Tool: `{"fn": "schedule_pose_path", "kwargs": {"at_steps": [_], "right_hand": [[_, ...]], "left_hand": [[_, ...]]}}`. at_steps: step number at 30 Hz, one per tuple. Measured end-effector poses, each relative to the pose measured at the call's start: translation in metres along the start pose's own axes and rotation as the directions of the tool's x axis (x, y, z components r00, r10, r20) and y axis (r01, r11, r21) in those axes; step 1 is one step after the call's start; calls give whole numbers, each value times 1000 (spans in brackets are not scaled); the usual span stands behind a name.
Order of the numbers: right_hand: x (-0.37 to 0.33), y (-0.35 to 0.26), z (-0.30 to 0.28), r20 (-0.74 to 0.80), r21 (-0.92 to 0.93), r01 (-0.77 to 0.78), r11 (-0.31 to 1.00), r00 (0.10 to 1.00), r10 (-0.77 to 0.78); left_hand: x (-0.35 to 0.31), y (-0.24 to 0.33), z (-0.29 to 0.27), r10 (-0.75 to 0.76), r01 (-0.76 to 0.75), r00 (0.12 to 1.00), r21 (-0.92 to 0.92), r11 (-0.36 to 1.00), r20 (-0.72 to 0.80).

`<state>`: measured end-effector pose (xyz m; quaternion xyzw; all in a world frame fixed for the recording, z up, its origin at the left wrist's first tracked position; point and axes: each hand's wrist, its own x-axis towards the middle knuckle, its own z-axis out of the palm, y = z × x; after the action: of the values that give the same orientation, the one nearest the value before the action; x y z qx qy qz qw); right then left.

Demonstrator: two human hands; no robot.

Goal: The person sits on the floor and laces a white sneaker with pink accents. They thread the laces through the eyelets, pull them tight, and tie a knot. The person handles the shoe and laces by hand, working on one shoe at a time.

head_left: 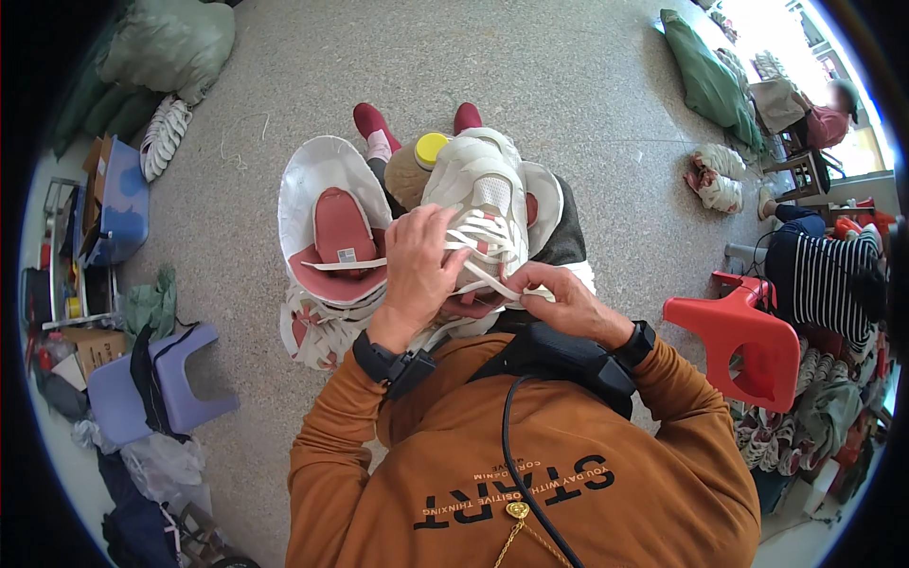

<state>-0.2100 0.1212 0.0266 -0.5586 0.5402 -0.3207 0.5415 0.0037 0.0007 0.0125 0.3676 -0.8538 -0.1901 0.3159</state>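
A white sneaker point(485, 185) with pinkish-red lining rests on my lap, toe pointing away. My left hand point(421, 265) grips its laced upper from the left side. My right hand point(559, 295) pinches a flat white shoelace point(488, 281) near the tongue. Left of the sneaker lie several white and pink shoe uppers point(327, 222), stacked. A yellow-capped container point(431, 147) peeks out behind the sneaker's toe. Both wrists wear black bands.
A red plastic stool point(748, 336) stands to my right, a lilac stool point(166, 383) to my left. Green sacks point(166, 47) lie at the far left and far right. A person in a striped top point(824, 275) sits at right, another farther back.
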Motion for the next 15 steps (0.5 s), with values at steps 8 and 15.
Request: {"fn": "schedule_pose_path", "kwargs": {"at_steps": [8, 15], "right_hand": [[4, 26, -6, -76, -320, 212, 924, 966, -248], [17, 11, 10, -110, -630, 235, 740, 916, -385]], "left_hand": [[-32, 15, -15, 202, -204, 978, 41, 978, 59], [-31, 21, 6, 266, -307, 941, 198, 931, 209]]}}
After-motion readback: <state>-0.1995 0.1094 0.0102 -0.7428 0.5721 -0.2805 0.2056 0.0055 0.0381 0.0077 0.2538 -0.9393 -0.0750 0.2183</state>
